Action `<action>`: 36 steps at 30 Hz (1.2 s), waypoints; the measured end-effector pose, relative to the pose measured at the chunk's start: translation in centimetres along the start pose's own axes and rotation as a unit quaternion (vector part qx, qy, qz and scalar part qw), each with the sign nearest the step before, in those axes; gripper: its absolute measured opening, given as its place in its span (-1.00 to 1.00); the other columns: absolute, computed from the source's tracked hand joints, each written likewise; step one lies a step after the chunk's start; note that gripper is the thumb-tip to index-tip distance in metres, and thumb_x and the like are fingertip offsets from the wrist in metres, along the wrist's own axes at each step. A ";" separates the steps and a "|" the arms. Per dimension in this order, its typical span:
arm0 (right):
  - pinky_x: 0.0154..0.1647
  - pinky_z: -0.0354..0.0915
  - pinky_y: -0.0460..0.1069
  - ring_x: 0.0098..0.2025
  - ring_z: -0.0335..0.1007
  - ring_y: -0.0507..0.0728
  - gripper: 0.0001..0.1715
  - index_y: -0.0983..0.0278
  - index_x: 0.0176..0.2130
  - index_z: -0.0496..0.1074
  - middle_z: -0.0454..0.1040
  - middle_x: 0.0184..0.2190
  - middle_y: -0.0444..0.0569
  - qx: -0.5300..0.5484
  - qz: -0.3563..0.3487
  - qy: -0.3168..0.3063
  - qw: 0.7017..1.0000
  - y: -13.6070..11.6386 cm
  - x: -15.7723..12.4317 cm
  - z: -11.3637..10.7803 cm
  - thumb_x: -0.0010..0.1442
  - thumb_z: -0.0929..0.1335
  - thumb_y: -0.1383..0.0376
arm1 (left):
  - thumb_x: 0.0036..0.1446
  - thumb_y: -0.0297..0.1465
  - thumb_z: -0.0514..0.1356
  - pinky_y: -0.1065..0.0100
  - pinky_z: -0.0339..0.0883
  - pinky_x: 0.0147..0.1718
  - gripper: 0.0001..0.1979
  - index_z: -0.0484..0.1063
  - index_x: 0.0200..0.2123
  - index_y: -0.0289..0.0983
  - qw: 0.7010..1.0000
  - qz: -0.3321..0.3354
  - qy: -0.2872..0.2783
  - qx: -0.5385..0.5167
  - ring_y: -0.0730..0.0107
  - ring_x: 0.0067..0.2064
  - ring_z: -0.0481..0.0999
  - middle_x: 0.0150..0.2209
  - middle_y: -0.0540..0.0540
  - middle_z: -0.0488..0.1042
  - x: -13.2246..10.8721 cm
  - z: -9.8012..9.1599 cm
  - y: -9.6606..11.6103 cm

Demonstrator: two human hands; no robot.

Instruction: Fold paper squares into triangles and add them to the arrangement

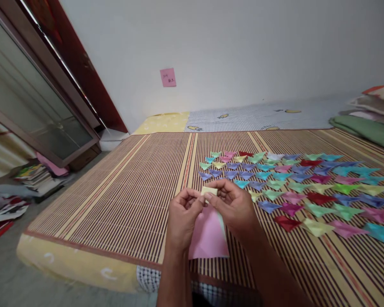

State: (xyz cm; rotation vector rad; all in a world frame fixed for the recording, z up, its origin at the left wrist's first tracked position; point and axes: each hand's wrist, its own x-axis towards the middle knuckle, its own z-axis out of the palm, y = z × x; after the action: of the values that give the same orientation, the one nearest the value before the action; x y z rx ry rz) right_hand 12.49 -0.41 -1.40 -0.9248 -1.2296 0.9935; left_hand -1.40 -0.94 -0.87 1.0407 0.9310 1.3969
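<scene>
Between my two hands is a small folded piece of pale yellow paper [209, 190]. My left hand [186, 211] pinches its left edge with thumb and fingertips. On the other side my right hand [232, 202] grips it, the thumb pressed over its front. Just below the hands, pink paper [208, 236] lies on the striped mat, its upper part hidden behind the fingers; a light green edge shows along its right side. To the right, rows of folded paper shapes [288, 209] in many colours cover the mat.
The striped mat [124, 183] lies over a bed with a patterned sheet [243, 119]. A pink note [168, 77] is stuck on the wall. Folded bedding [368, 128] is piled at the right. A stack of books [35, 177] and a glass-panelled door [38, 81] are at the left.
</scene>
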 end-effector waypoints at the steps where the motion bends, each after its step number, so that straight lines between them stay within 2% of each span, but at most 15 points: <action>1: -0.29 0.39 -0.03 -0.33 0.48 0.08 -0.77 0.22 -0.18 0.53 0.57 -0.35 -0.12 0.022 0.003 -0.004 1.000 0.0 0.0 0.1 0.11 0.52 0.30 | 0.05 -0.36 0.43 0.49 0.27 -0.39 -0.82 0.51 -0.43 -0.30 0.999 0.014 0.019 -0.023 0.52 -0.44 0.38 -0.49 0.04 0.47 0.1 0.0 -0.2; 3: -0.28 0.40 -0.03 -0.34 0.48 0.07 -0.77 0.23 -0.21 0.53 0.57 -0.37 -0.13 0.051 0.009 -0.017 0.999 -0.1 0.0 0.3 0.09 0.54 0.31 | 0.05 -0.34 0.44 0.50 0.28 -0.38 -0.81 0.51 -0.42 -0.29 0.997 0.028 0.036 -0.062 0.54 -0.44 0.39 -0.49 0.05 0.47 0.2 0.0 -0.7; 6: -0.35 0.34 -0.05 -0.41 0.44 0.05 -0.90 0.24 -0.32 0.52 0.53 -0.45 -0.15 0.048 0.011 -0.024 0.999 -0.4 -0.1 0.5 0.17 0.49 0.28 | 0.06 -0.34 0.44 0.50 0.32 -0.36 -0.81 0.53 -0.38 -0.29 0.997 0.030 0.022 -0.063 0.52 -0.40 0.43 -0.45 0.03 0.50 0.3 -0.1 -0.8; 10: -0.41 0.24 -0.04 -0.43 0.35 0.05 -0.85 0.25 -0.39 0.50 0.46 -0.47 -0.15 -0.070 -0.042 -0.006 0.997 -0.9 -0.2 0.1 0.24 0.44 0.29 | 0.01 -0.39 0.47 0.50 0.35 -0.40 -0.76 0.58 -0.23 -0.25 0.997 0.048 0.048 0.030 0.48 -0.36 0.49 -0.34 -0.02 0.57 -0.1 0.0 0.5; 12: -0.40 0.20 -0.03 -0.43 0.31 0.05 -0.81 0.25 -0.42 0.49 0.42 -0.48 -0.16 -0.129 -0.073 -0.006 0.989 -1.1 -0.2 -0.1 0.26 0.42 0.30 | 0.05 -0.37 0.45 0.49 0.32 -0.47 -0.72 0.59 -0.14 -0.24 0.995 0.040 0.039 0.080 0.53 -0.49 0.42 -0.45 0.04 0.52 -0.4 0.1 1.3; 14: -0.38 0.19 -0.01 -0.41 0.31 0.06 -0.79 0.26 -0.42 0.50 0.40 -0.47 -0.15 -0.163 -0.089 -0.016 0.982 -1.3 -0.3 -0.2 0.28 0.40 0.30 | 0.10 -0.34 0.41 0.50 0.26 -0.54 -0.80 0.61 -0.20 -0.27 0.994 0.037 0.027 0.097 0.54 -0.56 0.38 -0.55 0.06 0.47 -0.6 0.1 1.8; 17: -0.35 0.21 0.00 -0.38 0.35 0.08 -0.79 0.26 -0.38 0.52 0.44 -0.44 -0.13 -0.175 -0.095 -0.045 0.979 -1.3 -0.3 -0.2 0.31 0.39 0.29 | 0.12 -0.33 0.38 0.50 0.22 -0.58 -0.85 0.61 -0.28 -0.29 0.994 0.035 0.027 0.096 0.52 -0.58 0.40 -0.57 0.03 0.49 -0.7 -0.3 2.0; 20: -0.33 0.24 0.00 -0.34 0.39 0.09 -0.81 0.25 -0.34 0.55 0.47 -0.41 -0.11 -0.166 -0.099 -0.066 0.979 -1.3 -0.2 -0.3 0.33 0.36 0.32 | 0.13 -0.34 0.38 0.47 0.32 -0.52 -0.85 0.61 -0.25 -0.30 0.996 0.013 -0.004 0.090 0.47 -0.53 0.46 -0.55 0.01 0.52 -0.6 -0.5 1.8; 24: -0.31 0.26 0.01 -0.33 0.40 0.11 -0.83 0.24 -0.34 0.53 0.48 -0.40 -0.10 -0.176 -0.113 -0.050 0.976 -1.5 -0.1 -0.3 0.31 0.37 0.34 | 0.12 -0.33 0.39 0.43 0.39 -0.42 -0.83 0.61 -0.25 -0.29 0.994 -0.008 -0.033 0.106 0.43 -0.46 0.51 -0.49 -0.02 0.55 -0.6 -0.4 1.9; 28: -0.32 0.26 0.01 -0.33 0.37 0.11 -0.83 0.22 -0.36 0.50 0.43 -0.40 -0.10 -0.190 -0.137 -0.021 0.972 -1.8 -0.2 -0.1 0.30 0.37 0.35 | 0.10 -0.31 0.40 0.48 0.31 -0.52 -0.85 0.62 -0.34 -0.28 0.992 0.010 -0.010 0.128 0.50 -0.52 0.46 -0.46 0.00 0.51 -0.7 -0.3 1.8; 33: -0.40 0.19 -0.02 -0.43 0.28 0.07 -0.83 0.23 -0.38 0.49 0.40 -0.48 -0.15 -0.219 -0.131 -0.014 0.967 -1.9 -0.4 0.1 0.29 0.38 0.35 | 0.14 -0.28 0.38 0.54 0.03 -0.71 -0.84 0.64 -0.32 -0.27 0.987 0.012 0.022 0.158 0.63 -0.67 0.18 -0.62 0.12 0.32 -0.5 -0.5 1.5; 36: -0.42 0.19 -0.03 -0.47 0.29 0.05 -0.85 0.23 -0.35 0.50 0.45 -0.50 -0.18 -0.218 -0.112 -0.015 0.969 -1.7 -0.5 0.2 0.30 0.38 0.34 | 0.13 -0.25 0.38 0.55 0.05 -0.73 -0.78 0.62 -0.25 -0.29 0.996 -0.030 0.002 0.083 0.62 -0.71 0.26 -0.57 0.06 0.46 -0.3 -0.5 1.2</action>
State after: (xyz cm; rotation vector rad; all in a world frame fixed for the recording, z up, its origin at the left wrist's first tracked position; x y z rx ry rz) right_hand 12.46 -1.40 0.04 -1.0804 -1.5757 0.5656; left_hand -2.20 -1.37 0.08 1.1238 1.0869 1.2901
